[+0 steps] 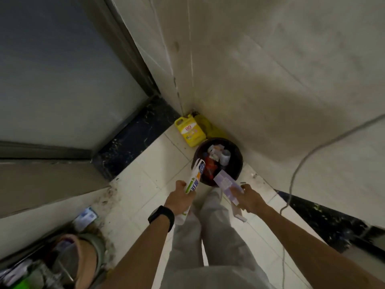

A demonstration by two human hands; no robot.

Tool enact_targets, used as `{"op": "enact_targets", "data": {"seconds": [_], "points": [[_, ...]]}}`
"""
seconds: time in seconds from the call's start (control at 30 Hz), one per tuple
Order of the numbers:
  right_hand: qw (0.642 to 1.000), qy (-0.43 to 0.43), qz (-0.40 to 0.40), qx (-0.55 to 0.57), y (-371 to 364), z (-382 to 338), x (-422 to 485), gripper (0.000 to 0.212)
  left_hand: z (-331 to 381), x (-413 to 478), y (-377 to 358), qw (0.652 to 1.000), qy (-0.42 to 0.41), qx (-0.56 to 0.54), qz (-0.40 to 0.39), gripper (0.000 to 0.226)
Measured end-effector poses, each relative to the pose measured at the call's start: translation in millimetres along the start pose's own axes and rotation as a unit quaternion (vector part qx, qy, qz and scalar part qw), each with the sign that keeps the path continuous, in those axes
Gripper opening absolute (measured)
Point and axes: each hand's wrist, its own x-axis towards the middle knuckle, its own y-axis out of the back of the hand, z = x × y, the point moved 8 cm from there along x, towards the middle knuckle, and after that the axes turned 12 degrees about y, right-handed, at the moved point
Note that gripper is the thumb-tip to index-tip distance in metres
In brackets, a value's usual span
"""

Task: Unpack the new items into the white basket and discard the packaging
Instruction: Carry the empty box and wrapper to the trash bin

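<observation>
I stand over a dark round waste bin [236,163] on the tiled floor in a corner. It holds red and white scraps. My left hand [183,198] grips a long white carton with green and orange print [194,177], its far end over the bin's near left rim. My right hand [251,198] grips a flat pale purple carton [226,184], whose far end reaches over the bin's near rim. The white basket is not in view.
A yellow detergent jug [190,130] and a yellow bag [208,126] stand in the corner behind the bin. A grey cable [295,174] hangs down the right wall. A cluttered ledge with a sink edge [68,253] lies lower left. Dark thresholds border the floor.
</observation>
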Motion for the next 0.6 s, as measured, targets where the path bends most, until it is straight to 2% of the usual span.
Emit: {"op": "enact_targets", "data": {"seconds": [0.1, 0.17, 0.37, 0.53, 0.6], "points": [[0.999, -0.022, 0.036, 0.018, 0.4, 5.5, 46.5, 0.071, 14.1, 49.0, -2.9, 1.000, 0.010, 0.011, -0.002, 0.049], [0.999, -0.023, 0.039, 0.014, -4.1, 4.7, 78.9, 0.081, 24.7, 82.2, -4.4, 1.000, 0.013, 0.022, 0.002, 0.049], [0.997, -0.028, 0.072, -0.008, -27.3, 20.3, 176.1, 0.055, 44.3, 185.6, -26.5, 0.996, 0.020, 0.086, -0.023, 0.053], [0.996, -0.067, 0.053, -0.006, -52.5, 56.9, 237.7, 0.070, 50.6, 253.7, -49.0, 0.993, 0.030, 0.110, -0.029, 0.058], [0.996, -0.064, 0.052, -0.027, -57.0, 60.9, 260.1, 0.066, 53.7, 275.0, -54.0, 0.994, 0.031, 0.105, -0.026, 0.061]]}}
